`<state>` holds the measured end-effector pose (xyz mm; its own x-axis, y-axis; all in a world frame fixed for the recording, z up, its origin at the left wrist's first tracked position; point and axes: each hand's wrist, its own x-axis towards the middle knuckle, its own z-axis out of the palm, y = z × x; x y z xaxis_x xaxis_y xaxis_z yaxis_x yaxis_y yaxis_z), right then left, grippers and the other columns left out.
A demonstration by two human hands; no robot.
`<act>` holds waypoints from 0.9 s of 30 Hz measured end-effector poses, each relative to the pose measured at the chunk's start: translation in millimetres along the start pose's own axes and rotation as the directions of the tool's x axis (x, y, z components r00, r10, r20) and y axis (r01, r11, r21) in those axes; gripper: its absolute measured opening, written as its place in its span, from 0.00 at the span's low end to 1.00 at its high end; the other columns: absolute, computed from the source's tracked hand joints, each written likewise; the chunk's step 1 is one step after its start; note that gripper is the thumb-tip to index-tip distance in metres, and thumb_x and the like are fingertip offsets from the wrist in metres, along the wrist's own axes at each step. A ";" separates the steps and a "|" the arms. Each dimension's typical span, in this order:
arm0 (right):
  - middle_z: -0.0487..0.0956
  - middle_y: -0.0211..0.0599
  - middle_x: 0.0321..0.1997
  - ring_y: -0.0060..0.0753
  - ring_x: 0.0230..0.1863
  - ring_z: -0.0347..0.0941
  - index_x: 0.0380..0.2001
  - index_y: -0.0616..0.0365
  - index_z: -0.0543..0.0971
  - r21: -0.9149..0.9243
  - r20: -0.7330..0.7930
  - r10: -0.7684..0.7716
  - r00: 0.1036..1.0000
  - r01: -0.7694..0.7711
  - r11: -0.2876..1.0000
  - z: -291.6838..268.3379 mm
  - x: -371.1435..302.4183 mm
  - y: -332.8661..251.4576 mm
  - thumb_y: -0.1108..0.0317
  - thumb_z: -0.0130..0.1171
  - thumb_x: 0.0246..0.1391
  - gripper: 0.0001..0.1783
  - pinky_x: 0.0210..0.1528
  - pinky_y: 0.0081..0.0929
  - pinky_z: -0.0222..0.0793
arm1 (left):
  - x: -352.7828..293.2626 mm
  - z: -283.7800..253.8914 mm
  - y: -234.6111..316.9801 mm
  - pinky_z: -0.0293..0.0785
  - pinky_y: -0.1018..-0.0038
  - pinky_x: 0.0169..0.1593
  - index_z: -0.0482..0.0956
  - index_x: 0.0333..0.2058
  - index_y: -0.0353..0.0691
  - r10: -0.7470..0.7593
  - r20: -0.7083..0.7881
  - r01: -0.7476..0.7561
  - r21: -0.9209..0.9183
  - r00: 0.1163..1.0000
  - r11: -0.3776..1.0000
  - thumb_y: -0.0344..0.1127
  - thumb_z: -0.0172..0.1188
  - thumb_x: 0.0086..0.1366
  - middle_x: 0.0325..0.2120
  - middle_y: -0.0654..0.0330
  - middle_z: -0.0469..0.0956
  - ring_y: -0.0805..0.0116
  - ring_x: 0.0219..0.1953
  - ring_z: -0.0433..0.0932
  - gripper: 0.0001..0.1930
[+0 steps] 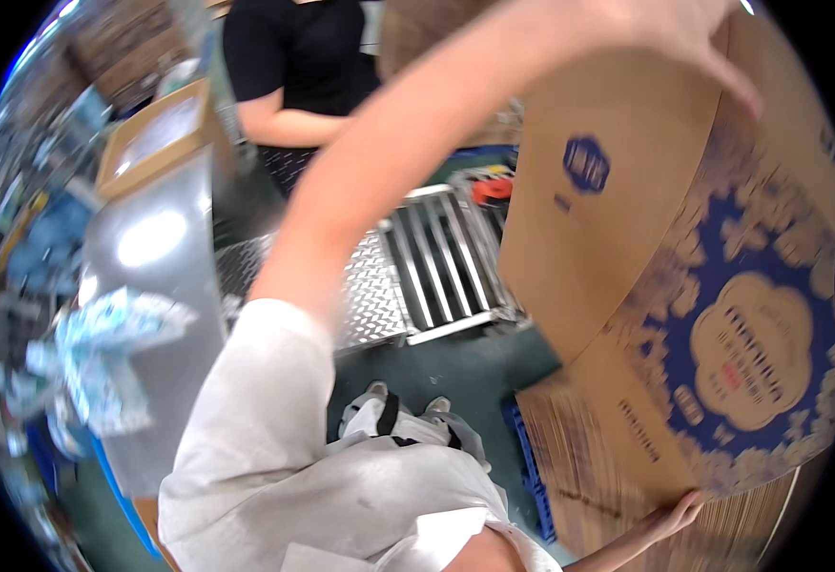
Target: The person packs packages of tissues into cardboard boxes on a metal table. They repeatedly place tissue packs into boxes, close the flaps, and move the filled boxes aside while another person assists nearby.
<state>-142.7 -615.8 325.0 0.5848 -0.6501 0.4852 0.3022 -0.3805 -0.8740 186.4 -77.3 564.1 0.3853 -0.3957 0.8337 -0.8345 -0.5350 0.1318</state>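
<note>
A brown cardboard carton (618,419) with a blue flower print fills the right side, tilted above a stack of flat cartons (570,458). It looks flat or only partly opened out. My left arm reaches across to its far edge, where my left hand (680,38) grips the cardboard with one finger or thumb down its face. Part of that hand is blurred and cut off by the picture's top. At the carton's near lower edge, my right hand (675,520) has its fingers closed on the board.
A blue pallet (530,467) lies under the stack. Ahead are a metal roller conveyor (441,253) and a tread plate (371,296). On the left, a steel table (150,248) bears an open carton (155,133) and blue-white plastic packs (112,353). A person in black (293,57) stands beyond.
</note>
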 end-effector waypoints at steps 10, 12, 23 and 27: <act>0.69 0.42 0.61 0.38 0.60 0.63 0.61 0.63 0.67 -0.114 0.464 0.453 0.761 -0.456 0.883 40.2 4.9 118.2 0.50 0.57 0.63 0.33 0.62 0.41 0.56 | -134.1 -24.1 -9.6 0.74 0.67 0.47 0.77 0.48 0.34 -0.535 0.089 0.489 0.302 0.840 0.818 0.73 0.65 0.48 0.40 0.50 0.81 0.57 0.45 0.79 0.45; 0.74 0.44 0.55 0.33 0.53 0.71 0.61 0.61 0.69 -0.133 0.580 0.390 0.716 -0.389 0.912 40.7 13.1 121.5 0.57 0.55 0.66 0.26 0.50 0.33 0.71 | -145.0 -53.4 20.0 0.75 0.65 0.41 0.80 0.41 0.39 -0.607 0.131 0.559 0.277 0.784 0.781 0.75 0.63 0.47 0.31 0.53 0.81 0.55 0.39 0.81 0.41; 0.73 0.48 0.63 0.40 0.64 0.68 0.62 0.69 0.67 0.358 0.639 -0.537 0.550 0.405 0.841 313.1 75.4 -45.4 0.72 0.57 0.60 0.27 0.68 0.35 0.59 | -284.0 -36.4 140.3 0.69 0.73 0.32 0.76 0.26 0.43 -0.515 -0.171 0.477 0.685 0.840 0.550 0.51 0.74 0.46 0.23 0.66 0.76 0.65 0.26 0.74 0.20; 0.78 0.44 0.50 0.47 0.53 0.74 0.52 0.60 0.75 0.569 0.759 -0.600 -0.253 0.705 0.423 405.3 -3.3 -145.6 0.65 0.68 0.49 0.27 0.56 0.37 0.68 | -322.3 -49.9 156.7 0.64 0.71 0.29 0.75 0.25 0.42 -0.497 -0.259 0.505 0.729 0.828 0.462 0.47 0.76 0.44 0.20 0.65 0.73 0.66 0.23 0.72 0.20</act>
<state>116.5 -291.7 440.1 0.2423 0.8917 0.3823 0.9686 -0.2447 -0.0430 -88.2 3.6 342.8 0.6322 0.1317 0.7635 0.0961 -0.9912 0.0915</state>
